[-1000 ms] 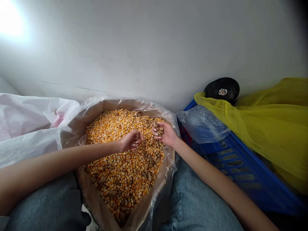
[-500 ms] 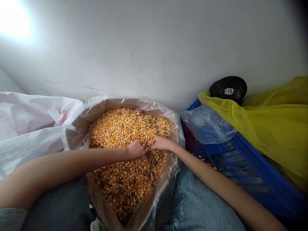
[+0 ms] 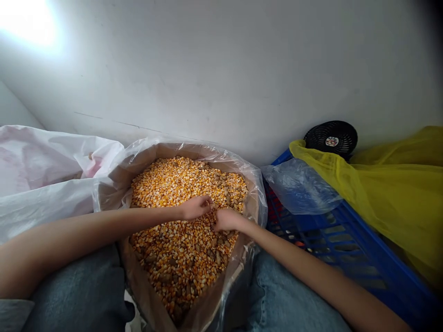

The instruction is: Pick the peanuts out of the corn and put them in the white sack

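Note:
A cardboard box (image 3: 119,184) lined with clear plastic holds a heap of yellow-orange dried corn kernels (image 3: 180,182). Brown peanuts in their shells (image 3: 165,277) lie scattered through the kernels. My left hand (image 3: 195,207) rests low over the middle of the heap, fingers curled towards the kernels. My right hand (image 3: 226,220) sits just beside it, its fingertips down among the kernels and hidden. Neither hand clearly shows anything held.
A white plastic sack (image 3: 44,184) lies left of the box. To the right are a clear plastic bag (image 3: 299,189), a blue plastic crate (image 3: 342,244), a yellow sheet (image 3: 391,198) and a small black fan (image 3: 331,140). A white wall stands behind. My jeans flank the box.
A second ago both hands were raised and cupped, the right one holding peanuts. Both are now lower, down at the heap and close together.

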The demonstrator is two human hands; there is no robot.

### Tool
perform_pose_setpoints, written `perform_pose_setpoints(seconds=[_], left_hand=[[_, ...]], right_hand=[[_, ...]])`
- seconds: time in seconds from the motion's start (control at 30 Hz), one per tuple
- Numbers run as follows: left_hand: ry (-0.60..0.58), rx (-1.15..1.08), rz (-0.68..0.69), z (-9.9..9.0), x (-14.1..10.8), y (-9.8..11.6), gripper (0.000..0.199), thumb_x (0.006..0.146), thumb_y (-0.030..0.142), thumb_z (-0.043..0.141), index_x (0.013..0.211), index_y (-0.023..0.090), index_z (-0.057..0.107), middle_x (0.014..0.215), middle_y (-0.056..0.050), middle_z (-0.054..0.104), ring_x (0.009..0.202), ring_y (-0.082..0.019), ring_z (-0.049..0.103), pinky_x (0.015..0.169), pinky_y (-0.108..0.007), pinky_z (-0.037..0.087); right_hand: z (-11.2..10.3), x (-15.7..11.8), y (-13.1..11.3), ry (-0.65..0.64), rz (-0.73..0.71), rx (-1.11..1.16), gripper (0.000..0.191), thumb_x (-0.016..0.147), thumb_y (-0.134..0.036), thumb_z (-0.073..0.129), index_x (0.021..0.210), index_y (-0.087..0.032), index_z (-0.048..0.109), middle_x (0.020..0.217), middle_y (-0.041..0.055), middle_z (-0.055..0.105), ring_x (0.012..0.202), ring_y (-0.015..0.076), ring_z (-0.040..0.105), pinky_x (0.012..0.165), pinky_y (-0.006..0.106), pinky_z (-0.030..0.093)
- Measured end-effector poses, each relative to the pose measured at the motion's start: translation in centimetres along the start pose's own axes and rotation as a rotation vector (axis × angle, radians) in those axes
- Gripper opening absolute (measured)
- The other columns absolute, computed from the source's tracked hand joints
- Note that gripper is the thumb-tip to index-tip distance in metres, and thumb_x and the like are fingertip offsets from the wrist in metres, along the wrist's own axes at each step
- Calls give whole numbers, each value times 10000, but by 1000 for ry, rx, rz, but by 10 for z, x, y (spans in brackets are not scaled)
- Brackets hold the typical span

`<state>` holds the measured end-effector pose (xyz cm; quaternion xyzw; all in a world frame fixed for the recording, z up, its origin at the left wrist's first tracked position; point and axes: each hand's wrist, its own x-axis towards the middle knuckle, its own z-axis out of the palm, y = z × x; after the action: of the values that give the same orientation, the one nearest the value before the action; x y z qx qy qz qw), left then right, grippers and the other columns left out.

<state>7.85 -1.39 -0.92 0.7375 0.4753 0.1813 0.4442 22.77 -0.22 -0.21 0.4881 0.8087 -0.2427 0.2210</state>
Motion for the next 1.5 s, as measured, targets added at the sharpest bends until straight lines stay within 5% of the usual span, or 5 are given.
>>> perform_pose_setpoints(seconds=[0.23,0.47,1.0,1.27,1.5], left_hand=[[-208,-1145,-196,-14,6,1,75,636,184,377,698,198,338,479,77,224,336,-54,141,320,-168,123],[-349,-1184,-199,-12,5,3,124,688,299,345,686,183,390,510,56,272,341,-53,174,319,-179,138],[-242,935,383,41,1,6,193,759,108,400,917,128,509,680,-105,614,590,-192,586,500,-275,411],[-242,823,179,43,8,6,184,771,199,405,862,123,545,693,-112,618,623,-217,585,500,-288,402],[-317,-304,-157,-4,3,2,292,718,465,466,698,174,480,495,50,380,400,-60,310,394,-198,252]], right_hand=[[-35,-20,39,-193,-116,1132,275,651,-387,574,597,-156,436,454,-75,327,363,21,247,323,146,146],[-42,-25,49,-62,-280,1719,210,704,-292,484,596,-160,363,561,-48,325,407,32,234,315,128,134],[-50,-25,41,200,-158,1413,361,788,-475,218,834,-198,445,703,22,474,476,83,357,355,161,213],[-36,-10,39,80,-53,1346,224,686,-384,502,699,-160,494,648,-19,466,399,20,323,311,136,108],[-27,-10,37,21,-5,517,212,670,-270,489,770,-144,627,576,-15,534,416,55,395,391,177,281]])
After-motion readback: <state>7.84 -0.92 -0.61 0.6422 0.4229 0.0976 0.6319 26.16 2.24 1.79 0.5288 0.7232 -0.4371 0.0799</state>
